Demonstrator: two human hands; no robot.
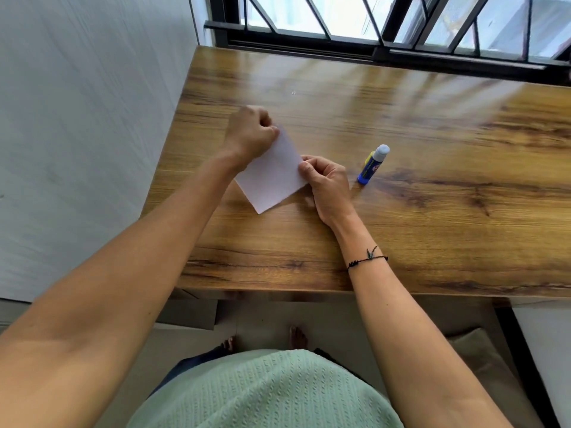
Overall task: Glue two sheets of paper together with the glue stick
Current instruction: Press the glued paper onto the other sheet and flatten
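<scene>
A small white sheet of paper (272, 177) lies tilted like a diamond on the wooden table (417, 230). My left hand (251, 135) pinches its far corner with curled fingers. My right hand (327, 183) pinches its right corner between thumb and fingertips. Whether a second sheet lies under the first, I cannot tell. A blue glue stick (373, 164) with a yellow label stands upright to the right of my right hand, its pale tip exposed and no cap seen on it.
The table's left edge runs close to a grey wall (77, 118). A window with black bars (386, 29) lines the far edge. My bare feet (262, 339) show on the floor below the near edge.
</scene>
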